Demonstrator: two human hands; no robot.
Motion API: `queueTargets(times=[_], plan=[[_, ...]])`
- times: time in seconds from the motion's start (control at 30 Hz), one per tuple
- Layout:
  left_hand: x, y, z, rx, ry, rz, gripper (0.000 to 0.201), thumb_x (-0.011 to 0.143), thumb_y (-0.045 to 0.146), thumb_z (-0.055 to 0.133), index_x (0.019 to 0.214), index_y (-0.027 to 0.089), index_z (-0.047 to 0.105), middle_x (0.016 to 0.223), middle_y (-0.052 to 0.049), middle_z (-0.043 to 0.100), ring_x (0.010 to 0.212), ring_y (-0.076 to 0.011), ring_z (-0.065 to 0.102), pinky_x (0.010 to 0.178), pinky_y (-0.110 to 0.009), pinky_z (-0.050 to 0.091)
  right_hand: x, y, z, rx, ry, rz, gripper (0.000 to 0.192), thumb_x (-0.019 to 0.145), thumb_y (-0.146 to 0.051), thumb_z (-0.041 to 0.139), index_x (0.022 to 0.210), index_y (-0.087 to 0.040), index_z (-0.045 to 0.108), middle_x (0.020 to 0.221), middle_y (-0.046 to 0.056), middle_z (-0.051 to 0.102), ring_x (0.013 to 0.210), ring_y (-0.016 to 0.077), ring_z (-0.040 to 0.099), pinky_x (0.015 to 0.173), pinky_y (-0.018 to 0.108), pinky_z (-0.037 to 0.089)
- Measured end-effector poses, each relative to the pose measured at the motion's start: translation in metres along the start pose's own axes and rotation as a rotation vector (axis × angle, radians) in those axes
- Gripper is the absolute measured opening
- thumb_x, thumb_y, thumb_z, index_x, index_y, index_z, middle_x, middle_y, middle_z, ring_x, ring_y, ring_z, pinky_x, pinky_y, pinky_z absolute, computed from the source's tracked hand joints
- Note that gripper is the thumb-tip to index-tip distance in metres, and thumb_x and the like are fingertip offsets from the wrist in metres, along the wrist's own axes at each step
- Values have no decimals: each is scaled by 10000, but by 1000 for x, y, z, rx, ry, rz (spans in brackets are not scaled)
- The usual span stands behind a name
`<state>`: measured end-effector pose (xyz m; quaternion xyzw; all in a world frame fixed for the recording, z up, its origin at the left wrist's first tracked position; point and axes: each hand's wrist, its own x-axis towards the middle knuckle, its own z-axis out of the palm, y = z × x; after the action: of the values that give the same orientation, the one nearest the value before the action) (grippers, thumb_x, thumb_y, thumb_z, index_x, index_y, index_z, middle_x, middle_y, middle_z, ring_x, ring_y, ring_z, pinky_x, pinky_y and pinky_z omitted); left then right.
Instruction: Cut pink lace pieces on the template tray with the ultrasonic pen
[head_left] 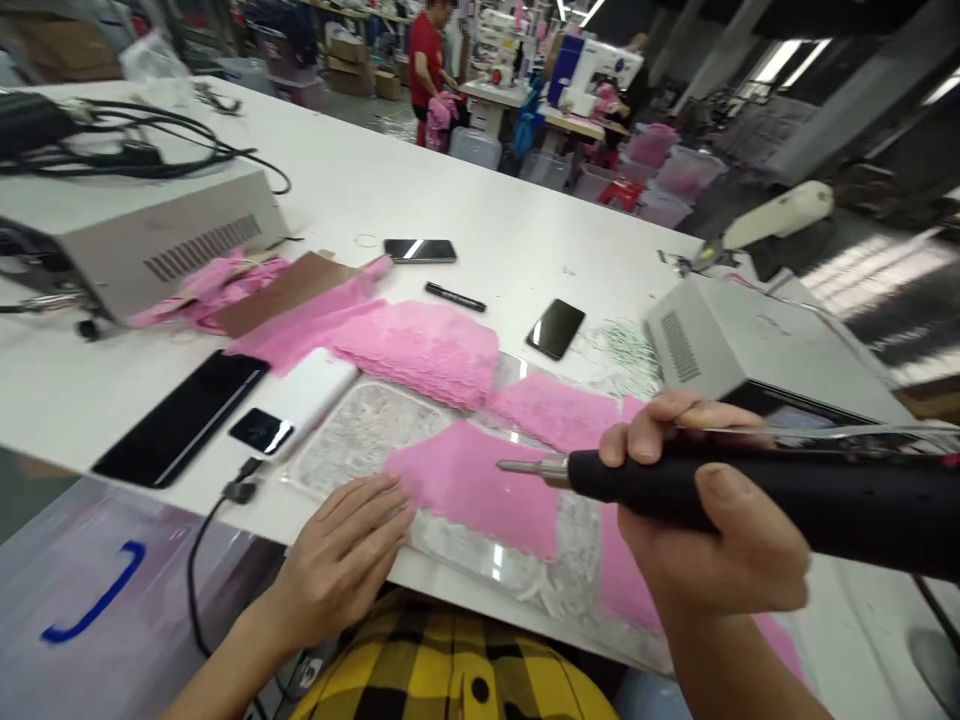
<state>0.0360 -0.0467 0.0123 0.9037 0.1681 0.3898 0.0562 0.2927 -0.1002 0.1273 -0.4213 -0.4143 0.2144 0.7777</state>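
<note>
My right hand (712, 550) is wrapped round a thick black handheld tool (855, 505) with a narrow metal tip that points left. The tip is over a pink fabric piece (480, 490), but I cannot tell whether it touches. My left hand (349, 545) lies flat, fingers stretched out, with its fingertips at the left edge of that piece. Beneath the fabric is a clear patterned plate (352, 430). A stack of pink lace-edged pieces (427, 345) sits behind it, and another pink piece (559, 410) lies beside the stack. More pink fabric (626, 570) shows partly under my right hand.
Grey vented boxes stand left (172, 240) and right (765, 350). A black phone (184, 420), a white power bank (300, 400) with a cable, a marker (455, 296) and two more dark phones lie on the white table (337, 160). A person in red (425, 70) stands beyond.
</note>
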Motion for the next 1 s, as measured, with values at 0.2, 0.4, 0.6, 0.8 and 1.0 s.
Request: queueTargets(times=[0.2,0.4,0.6,0.8,1.0], plan=[[60,49,49,-140,-103,248,210,924,75,528,1112,90,619,1103,-123,706,1139,-222,622,984,-390,523,-3,-18,-104,-183,314,-75,150,591,-253,625,735,-209,634,777,7,573,553,117,489,476,317,468],[98,100,107,-155,-335,418,208,973,141,466,1105,104,622,1151,-143,683,1124,-223,622,1015,-384,494,-25,-6,-158,-113,426,-45,172,569,-226,614,738,-201,638,770,6,607,552,115,500,485,306,469],[108,129,142,-75,-362,437,239,951,193,505,1105,79,649,1237,-148,652,1166,-272,602,1062,-391,451,-24,2,-161,-22,403,-37,170,610,-221,626,778,-202,651,807,8,616,579,115,523,523,312,494],[105,137,152,-111,-344,373,297,984,271,475,1145,92,649,1271,-144,635,1173,-261,592,1038,-369,456,-19,10,-155,-31,307,-25,143,640,-227,647,781,-202,646,822,11,618,581,121,532,538,328,500],[105,136,151,-177,-364,359,318,998,273,440,1119,72,656,1245,-149,639,1152,-254,582,1043,-363,438,-18,14,-161,-46,323,11,137,593,-238,622,723,-196,634,766,7,599,545,118,501,504,325,484]])
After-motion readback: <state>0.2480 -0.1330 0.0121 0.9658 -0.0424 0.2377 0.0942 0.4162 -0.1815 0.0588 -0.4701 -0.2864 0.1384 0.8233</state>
